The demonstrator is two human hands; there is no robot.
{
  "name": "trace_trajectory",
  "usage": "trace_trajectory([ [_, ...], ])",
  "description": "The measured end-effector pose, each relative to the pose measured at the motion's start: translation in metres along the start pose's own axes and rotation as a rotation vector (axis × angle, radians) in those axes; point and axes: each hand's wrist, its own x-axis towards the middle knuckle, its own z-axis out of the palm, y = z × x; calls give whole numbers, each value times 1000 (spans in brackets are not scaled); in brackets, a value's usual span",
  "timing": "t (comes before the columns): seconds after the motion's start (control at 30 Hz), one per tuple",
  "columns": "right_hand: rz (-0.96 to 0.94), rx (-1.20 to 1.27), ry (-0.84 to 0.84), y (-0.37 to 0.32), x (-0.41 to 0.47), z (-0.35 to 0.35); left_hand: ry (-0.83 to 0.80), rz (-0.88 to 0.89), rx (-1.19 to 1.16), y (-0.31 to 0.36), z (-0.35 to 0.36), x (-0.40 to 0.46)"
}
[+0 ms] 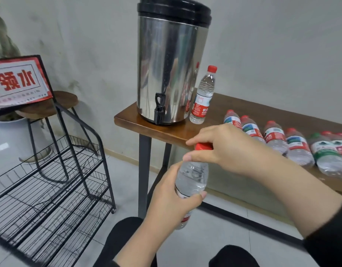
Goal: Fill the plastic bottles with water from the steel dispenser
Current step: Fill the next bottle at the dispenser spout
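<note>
My left hand [171,197] grips the body of a clear plastic bottle [193,177] held upright in front of the table. My right hand [222,149] pinches its red cap [203,146] from above. The steel dispenser [170,70] with a black lid and a black tap [159,110] stands on the left end of the wooden table [158,130]. Beside it, to the right, stands one capped bottle [203,97] with a red label. Several more capped bottles [293,145] lie in a row along the table to the right.
A black wire rack [56,185] stands on the tiled floor at the left, with a red and white sign [18,81] above it. Behind it are a round wooden stool [56,103] and a white pot [14,135]. My dark-clad knees show at the bottom edge.
</note>
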Motion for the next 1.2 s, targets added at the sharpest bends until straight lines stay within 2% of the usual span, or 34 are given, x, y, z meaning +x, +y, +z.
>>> trace_trajectory([
  [0.07, 24, 26, 1, -2, -12, 4, 14, -3, -2, 2, 0, -9],
  [0.2, -26, 260, -53, -2, -33, 15, 28, 7, -17, 3, -2, -21],
  [0.27, 24, 331, 79, 1, -35, 20, 40, 17, -13, 4, -2, -25],
  [0.33, 126, 293, 228, -1, -33, 26, 38, 14, -13, 5, 0, -28],
  [0.4, 143, 217, 269, 0, -30, 29, 15, 21, -22, 5, 3, -30],
  [0.57, -165, 227, 183, 13, -31, 24, 15, 22, -38, 7, 3, -32],
  [0.77, 17, 178, 250, 5, -25, 17, 14, 0, -44, 11, 6, -34],
  [0.93, -77, 256, 138, 3, -26, 7, -39, -10, -64, 11, -4, -29],
  [1.07, 83, 61, 240, 0, -16, 10, 29, 23, 10, 14, 0, -27],
  [1.13, 87, 23, 186, -1, -14, 10, 19, 18, 11, 12, -1, -25],
  [1.2, 19, 85, 119, -2, -16, 7, -39, 2, -2, 11, -4, -24],
])
